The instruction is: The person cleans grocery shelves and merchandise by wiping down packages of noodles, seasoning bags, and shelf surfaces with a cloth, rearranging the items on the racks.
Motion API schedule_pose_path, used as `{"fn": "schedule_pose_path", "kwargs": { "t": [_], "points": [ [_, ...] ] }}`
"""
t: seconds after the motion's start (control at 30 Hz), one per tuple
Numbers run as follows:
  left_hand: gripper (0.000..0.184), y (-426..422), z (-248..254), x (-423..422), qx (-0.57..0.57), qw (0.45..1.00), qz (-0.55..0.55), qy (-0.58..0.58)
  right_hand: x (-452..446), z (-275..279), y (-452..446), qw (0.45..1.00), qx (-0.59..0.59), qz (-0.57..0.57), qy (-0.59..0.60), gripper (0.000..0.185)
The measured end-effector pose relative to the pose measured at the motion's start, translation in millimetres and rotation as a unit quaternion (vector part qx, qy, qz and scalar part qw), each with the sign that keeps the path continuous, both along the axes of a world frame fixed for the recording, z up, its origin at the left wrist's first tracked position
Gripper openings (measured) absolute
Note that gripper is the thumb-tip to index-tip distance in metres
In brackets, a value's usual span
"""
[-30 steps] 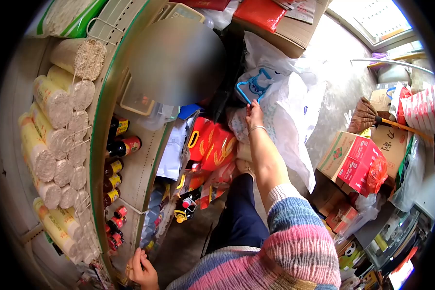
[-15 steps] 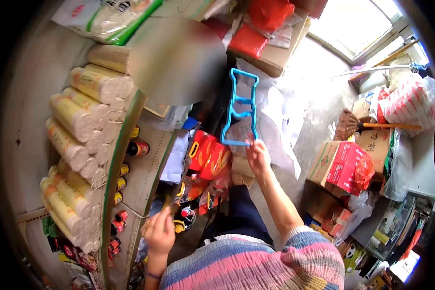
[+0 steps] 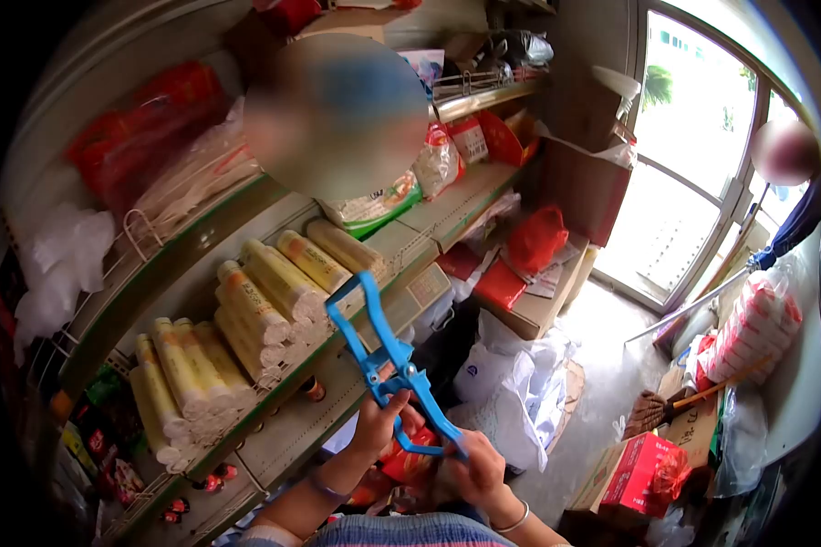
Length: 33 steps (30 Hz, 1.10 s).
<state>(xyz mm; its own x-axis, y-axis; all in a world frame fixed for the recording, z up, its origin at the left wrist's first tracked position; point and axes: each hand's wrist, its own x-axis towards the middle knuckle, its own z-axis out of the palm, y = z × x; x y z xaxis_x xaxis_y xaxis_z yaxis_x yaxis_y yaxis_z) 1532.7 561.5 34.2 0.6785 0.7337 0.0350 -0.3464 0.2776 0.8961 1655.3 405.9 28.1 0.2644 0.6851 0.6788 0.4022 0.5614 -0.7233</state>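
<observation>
A blue hinged frame (image 3: pixel 388 351) is held up in front of the body, tilted, its far end over the shelf edge. My left hand (image 3: pixel 385 424) grips it near the middle joint, thumb on top. Around its lower right corner, my right hand (image 3: pixel 477 467) has its fingers closed. Behind the frame, rolls in yellowish wrapping (image 3: pixel 269 296) are stacked on the shelf (image 3: pixel 214 444). White plastic bags (image 3: pixel 511 392) lie on the floor beyond my right hand.
A glass door (image 3: pixel 675 210) stands at the back right. Cardboard boxes, one red (image 3: pixel 643 474), and a broom (image 3: pixel 646 412) are at the right. A carton with red bags (image 3: pixel 529 314) sits past the shelves. Red packages (image 3: pixel 406 462) lie below my hands.
My right hand has lifted the blue frame from the white bags and brought it nearer. My left hand has come up and taken hold of it. The view has turned up towards shelves and door.
</observation>
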Motion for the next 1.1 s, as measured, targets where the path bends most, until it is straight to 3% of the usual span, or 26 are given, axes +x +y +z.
{"fn": "schedule_pose_path", "kwargs": {
  "t": [0.03,0.1,0.17,0.23,0.33,0.4,0.43,0.5,0.57,0.6,0.7,0.8,0.9,0.97,1.03,1.1],
  "points": [
    [0.050,5,1,-4,0.008,0.999,-0.036,-0.014,-1,5,1,0.998,0.035,0.032,0.043,0.051],
    [0.042,0,20,-2,-0.108,0.990,-0.068,-0.055,-6,18,8,0.981,0.098,0.096,0.134,0.069],
    [0.042,4,34,-4,-0.224,0.952,-0.178,-0.107,13,15,22,0.992,0.051,0.074,0.085,0.089],
    [0.041,-3,44,0,-0.241,0.905,-0.295,-0.190,14,31,43,0.996,0.032,0.051,0.063,0.103],
    [0.033,-7,53,5,-0.198,0.950,-0.237,-0.047,5,19,57,0.989,-0.003,0.130,0.070,0.119],
    [0.033,-7,56,11,-0.160,0.969,-0.184,0.039,-1,22,63,0.998,-0.035,0.033,-0.042,0.118],
    [0.034,-7,60,13,-0.120,0.980,-0.150,0.059,4,30,68,0.986,0.004,-0.035,-0.161,0.118],
    [0.030,-2,74,15,-0.065,0.986,-0.142,0.064,4,44,77,0.986,0.041,-0.083,-0.141,0.105],
    [0.028,2,86,26,-0.117,0.984,-0.124,0.051,7,53,86,0.990,0.031,-0.092,-0.105,0.097],
    [0.039,22,78,26,-0.058,0.973,-0.222,0.015,7,70,88,0.989,0.047,-0.111,-0.088,0.084],
    [0.039,39,78,43,-0.007,0.982,-0.188,0.024,16,79,118,0.987,0.087,-0.115,0.068,0.062],
    [0.044,43,106,64,0.089,0.988,-0.129,-0.001,29,105,136,0.986,0.077,-0.105,0.103,0.052],
    [0.047,79,126,77,0.146,0.978,-0.133,0.068,45,131,162,0.983,0.152,-0.064,0.082,0.049],
    [0.046,112,151,75,0.227,0.950,-0.124,0.176,56,155,181,0.983,0.152,-0.021,0.103,0.040],
    [0.044,110,207,61,0.325,0.940,-0.018,0.103,67,191,208,0.962,0.245,-0.117,0.023,0.038],
    [0.042,123,237,58,0.436,0.889,0.141,0.002,87,224,242,0.934,0.320,-0.157,0.000,0.040]
  ]
}}
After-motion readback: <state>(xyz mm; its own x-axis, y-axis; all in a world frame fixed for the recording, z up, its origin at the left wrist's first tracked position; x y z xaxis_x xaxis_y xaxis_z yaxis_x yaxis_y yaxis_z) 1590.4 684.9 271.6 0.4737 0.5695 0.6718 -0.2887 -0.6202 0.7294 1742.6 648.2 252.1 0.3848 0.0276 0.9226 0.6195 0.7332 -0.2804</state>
